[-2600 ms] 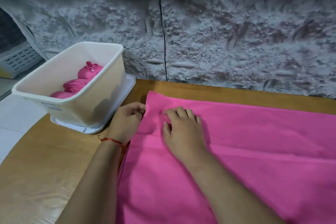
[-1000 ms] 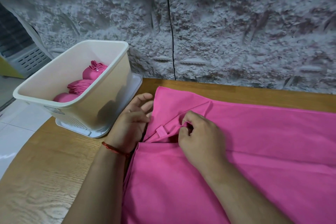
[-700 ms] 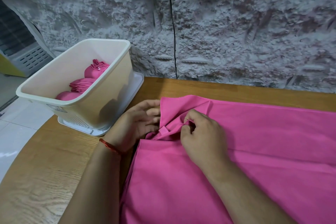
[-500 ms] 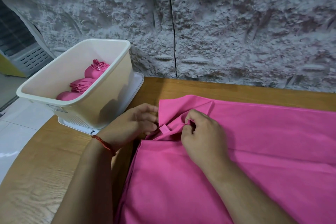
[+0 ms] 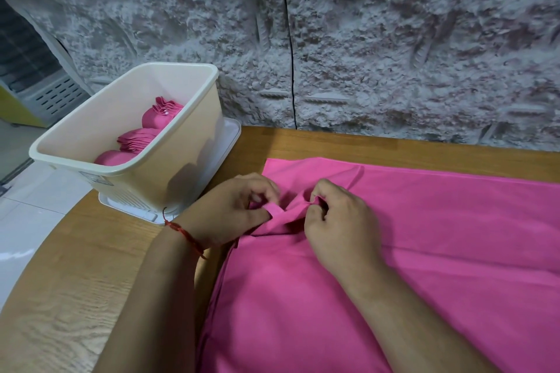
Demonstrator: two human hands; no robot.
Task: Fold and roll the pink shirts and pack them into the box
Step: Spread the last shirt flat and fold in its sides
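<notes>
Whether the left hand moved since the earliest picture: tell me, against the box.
Yes. The left hand shifted right, away from the box, and now pinches the pink shirt.

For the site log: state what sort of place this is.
Likely an indoor packing workstation: a light wooden tabletop against a rough grey textured wall, a cream plastic box of rolled pink shirts, another flat pink shirt being folded.

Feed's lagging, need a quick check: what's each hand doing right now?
Left hand: pinching a small fold at the pink shirt edge.
Right hand: pinching the shirt fabric beside it.
</notes>
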